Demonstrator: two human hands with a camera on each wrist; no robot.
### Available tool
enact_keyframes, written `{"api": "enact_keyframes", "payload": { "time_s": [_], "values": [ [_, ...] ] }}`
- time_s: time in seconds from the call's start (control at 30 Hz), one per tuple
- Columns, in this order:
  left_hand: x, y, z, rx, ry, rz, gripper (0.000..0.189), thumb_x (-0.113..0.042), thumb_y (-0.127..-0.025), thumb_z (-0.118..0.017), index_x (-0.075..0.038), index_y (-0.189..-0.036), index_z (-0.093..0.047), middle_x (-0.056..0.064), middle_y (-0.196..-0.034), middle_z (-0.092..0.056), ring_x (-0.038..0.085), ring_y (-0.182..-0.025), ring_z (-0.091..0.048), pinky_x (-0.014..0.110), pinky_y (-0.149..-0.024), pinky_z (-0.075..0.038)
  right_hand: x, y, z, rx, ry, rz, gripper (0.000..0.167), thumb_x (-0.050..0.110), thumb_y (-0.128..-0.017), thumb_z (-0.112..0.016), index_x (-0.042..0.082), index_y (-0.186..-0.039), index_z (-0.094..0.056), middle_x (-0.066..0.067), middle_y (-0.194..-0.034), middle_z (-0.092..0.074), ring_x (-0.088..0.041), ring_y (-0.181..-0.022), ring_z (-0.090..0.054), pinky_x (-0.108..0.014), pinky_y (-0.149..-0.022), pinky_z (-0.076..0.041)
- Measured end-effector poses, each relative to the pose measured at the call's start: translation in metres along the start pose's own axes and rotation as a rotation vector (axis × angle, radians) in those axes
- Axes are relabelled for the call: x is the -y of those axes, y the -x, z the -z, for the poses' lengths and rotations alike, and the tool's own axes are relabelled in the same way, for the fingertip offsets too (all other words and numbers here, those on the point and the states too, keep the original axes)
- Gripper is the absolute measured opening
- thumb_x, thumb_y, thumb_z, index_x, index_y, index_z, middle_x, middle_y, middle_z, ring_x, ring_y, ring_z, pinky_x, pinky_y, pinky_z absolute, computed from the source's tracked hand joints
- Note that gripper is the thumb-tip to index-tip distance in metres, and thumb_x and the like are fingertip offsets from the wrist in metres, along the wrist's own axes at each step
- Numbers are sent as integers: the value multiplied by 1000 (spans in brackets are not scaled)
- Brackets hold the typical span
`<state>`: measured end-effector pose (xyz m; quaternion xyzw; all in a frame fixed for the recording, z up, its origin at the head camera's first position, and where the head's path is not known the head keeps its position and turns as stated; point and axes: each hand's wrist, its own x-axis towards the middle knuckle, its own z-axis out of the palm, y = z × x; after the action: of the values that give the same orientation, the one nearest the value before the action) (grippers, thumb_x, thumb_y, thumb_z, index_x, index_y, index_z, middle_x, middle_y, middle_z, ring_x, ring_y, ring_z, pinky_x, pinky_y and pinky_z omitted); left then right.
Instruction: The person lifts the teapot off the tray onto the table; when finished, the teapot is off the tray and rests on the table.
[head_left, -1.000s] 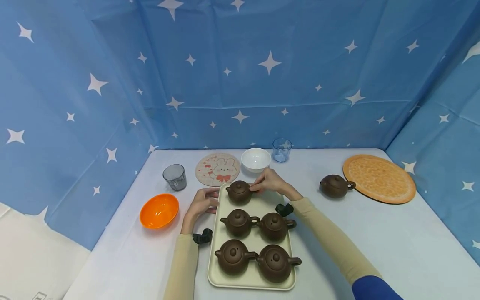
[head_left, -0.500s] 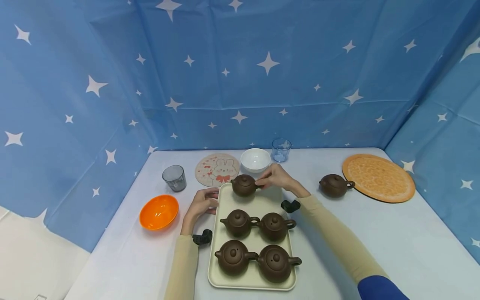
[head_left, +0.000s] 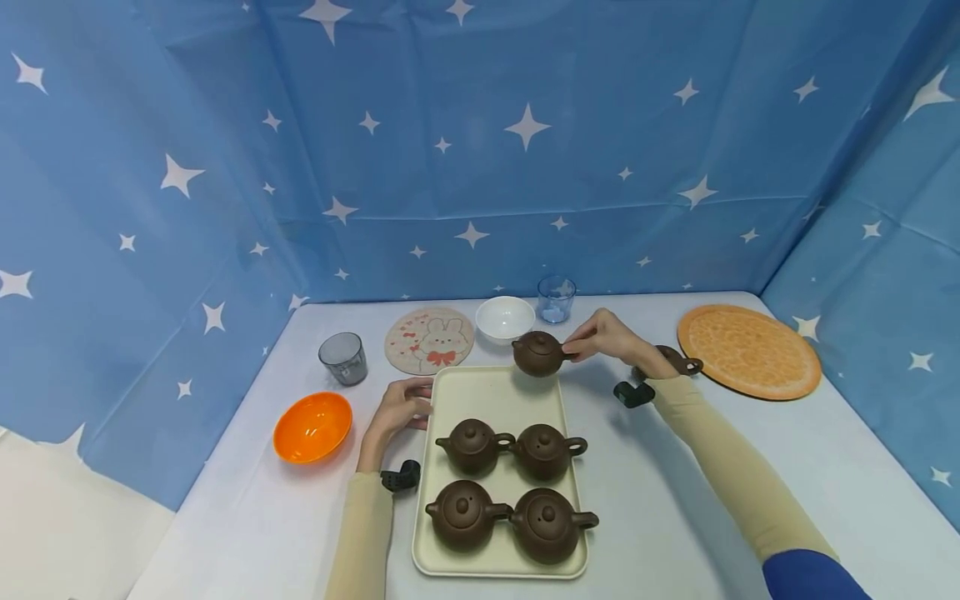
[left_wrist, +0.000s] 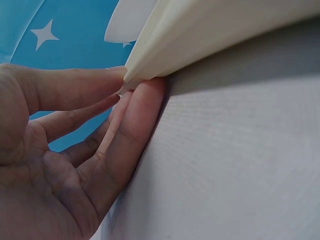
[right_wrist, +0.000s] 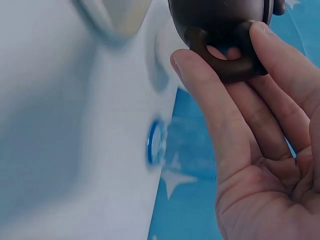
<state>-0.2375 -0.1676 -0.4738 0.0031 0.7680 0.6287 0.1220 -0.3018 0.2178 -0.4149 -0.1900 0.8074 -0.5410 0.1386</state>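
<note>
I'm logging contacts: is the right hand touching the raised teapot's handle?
Touching: the right wrist view shows the right hand gripping the handle with its fingers.

Four teapots [head_left: 543, 454] stand in two rows on the tray [head_left: 472, 392].

In the head view, bright, even light falls on the white counter [head_left: 840, 467], and a long, soft-edged bluish shadow lies beside the right arm's beige sleeve [head_left: 727, 465]. The left wrist view is dimmer: a dark grey band of shade lies beneath the cream rectangular tray [left_wrist: 200, 40]. In the right wrist view, the right hand [right_wrist: 260, 145] and dark brown round teapot [right_wrist: 222, 17] look fairly sharp, while the clear blue drinking glass [right_wrist: 157, 142] and the counter are blurred.
</note>
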Motion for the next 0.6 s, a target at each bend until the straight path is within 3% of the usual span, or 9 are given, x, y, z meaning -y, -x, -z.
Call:
{"api": "enact_keyframes", "payload": {
  "time_s": [0.43, 0.6],
  "values": [
    [3, 0, -1, -27, -24, -5, 56, 13, -75, -58, 5, -130, -55, 25, -109, -58, 16, -72, -63, 37, -56, -61, -14, 18, 34, -38, 104, -52, 21, 6, -85, -70, -11, -97, -72, -25, -95, -70, -37, -79, -70, -39, -75, -61],
    [2, 0, 0, -20, -15, -6, 56, 12, -76, -59, 6, -131, -53, 26, -112, -57, 17, -73, -64, 37, -56, -61, -16, 21, 39, -37, 155, -61, 21, 6, -85, -70, -12, -96, -72, -24, -92, -71, -32, -74, -71, -39, -74, -61]
  ]
}}
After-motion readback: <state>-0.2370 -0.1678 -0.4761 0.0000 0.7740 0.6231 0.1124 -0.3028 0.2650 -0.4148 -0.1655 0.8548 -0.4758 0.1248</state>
